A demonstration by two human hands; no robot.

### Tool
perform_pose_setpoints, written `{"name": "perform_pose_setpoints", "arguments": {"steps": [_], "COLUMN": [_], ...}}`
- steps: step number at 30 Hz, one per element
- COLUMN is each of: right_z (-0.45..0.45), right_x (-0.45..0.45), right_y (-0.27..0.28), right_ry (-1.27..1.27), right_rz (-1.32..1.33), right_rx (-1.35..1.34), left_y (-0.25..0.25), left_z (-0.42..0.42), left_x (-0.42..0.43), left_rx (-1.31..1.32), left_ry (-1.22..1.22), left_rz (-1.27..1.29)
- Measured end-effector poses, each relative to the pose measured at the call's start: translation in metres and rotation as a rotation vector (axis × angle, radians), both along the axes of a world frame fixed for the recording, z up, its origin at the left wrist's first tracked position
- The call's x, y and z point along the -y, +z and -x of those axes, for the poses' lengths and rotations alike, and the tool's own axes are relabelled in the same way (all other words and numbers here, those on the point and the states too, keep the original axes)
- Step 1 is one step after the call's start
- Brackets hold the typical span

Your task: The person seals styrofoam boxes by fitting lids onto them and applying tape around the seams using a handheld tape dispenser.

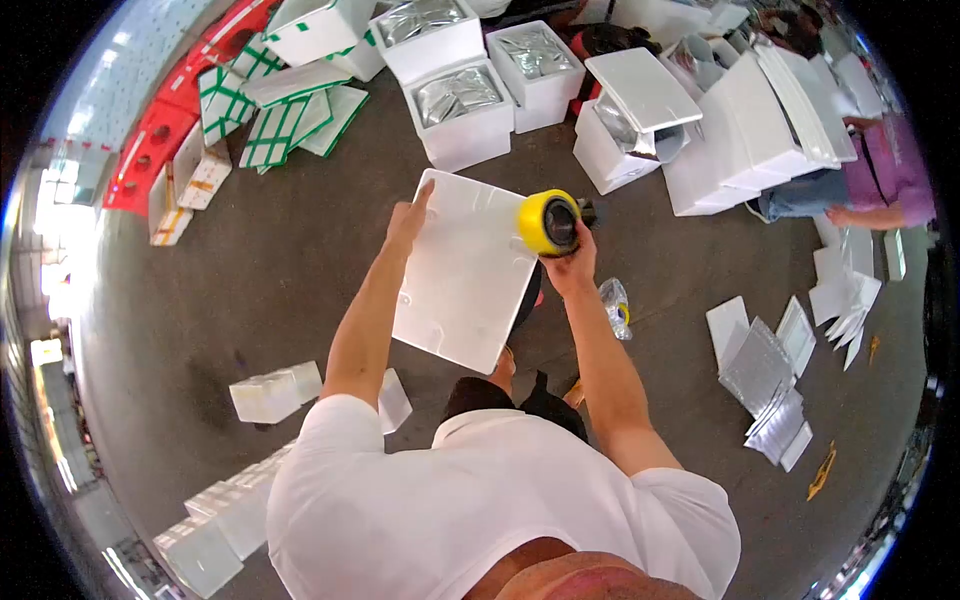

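A white foam lid with rounded corners is in front of me at a slant; whether a box is under it is hidden. My left hand is closed on its left edge near the far corner. In my right hand is a tape dispenser carrying a wide yellow roll of tape. The roll is at the lid's right edge, and I cannot tell whether they touch. On the floor right of my right arm is a clear plastic bag with something yellow in it.
Open white foam boxes with silver liners stand ahead. Stacked foam boxes are at the right, beside a person in purple. Green-taped lids lie by a red barrier. Foam sheets and several boxes lie nearer me.
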State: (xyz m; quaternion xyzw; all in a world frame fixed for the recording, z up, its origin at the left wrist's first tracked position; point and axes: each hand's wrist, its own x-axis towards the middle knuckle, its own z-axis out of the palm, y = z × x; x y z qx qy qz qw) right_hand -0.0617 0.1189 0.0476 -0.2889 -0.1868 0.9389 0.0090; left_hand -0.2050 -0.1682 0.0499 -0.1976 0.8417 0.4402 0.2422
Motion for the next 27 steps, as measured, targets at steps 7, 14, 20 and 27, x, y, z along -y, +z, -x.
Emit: {"name": "perform_pose_setpoints", "arguments": {"steps": [7, 14, 20, 27], "right_z": [-0.089, -0.156, -0.169, -0.161], "right_x": [0.027, 0.021, -0.054, -0.144], "right_y": [0.117, 0.073, 0.078, 0.012], "right_ry": [0.089, 0.292, 0.084, 0.218], "right_rz": [-0.115, -0.034, -0.332, -0.461], "right_rx": [-0.028, 0.141, 0.243, 0.419], "left_y": [0.097, -0.002, 0.051, 0.072], "left_z": [-0.135, -0.135, -0.056, 0.023], "left_x": [0.025, 0.072, 0.107, -0.008], "left_rx": [-0.323, -0.447, 0.05, -0.158], "left_ry": [0.422, 0.452, 0.026, -0.495], "left_rz": [-0.23, -0.411, -0.005, 0.566]}}
